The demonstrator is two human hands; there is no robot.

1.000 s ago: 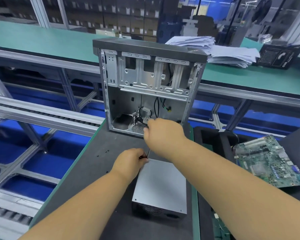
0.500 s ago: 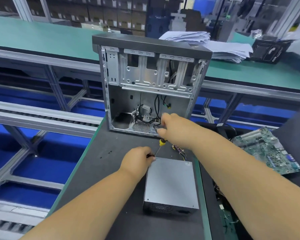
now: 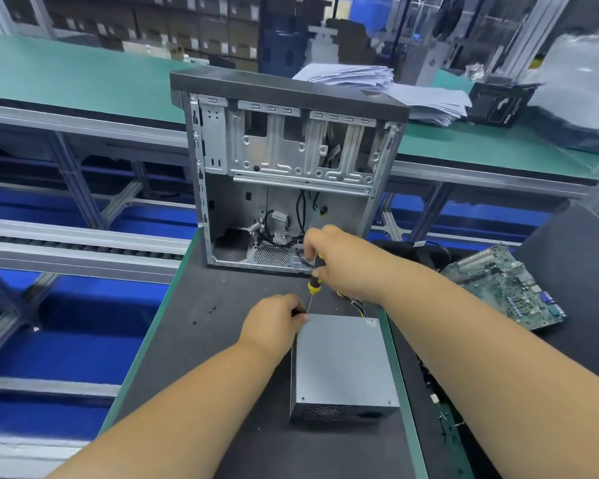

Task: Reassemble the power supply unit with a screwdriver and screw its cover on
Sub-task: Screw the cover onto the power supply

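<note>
- Right hand [image 3: 346,264] is wrapped round the screwdriver [image 3: 314,276] handle, tip down at the far left corner of the power supply [image 3: 343,364].
- Left hand [image 3: 274,323] pinches right at that corner, probably steadying a screw; can't see one.
- The supply sits flat on the dark mat [image 3: 201,340], just in front of the open case [image 3: 287,174].
- Stiff metal box, likely hefty with slick sides, so grab it by the edges.
- Count: one supply, one screwdriver, one case, one circuit board [image 3: 505,292], roughly three loose screws [image 3: 210,311].
</note>
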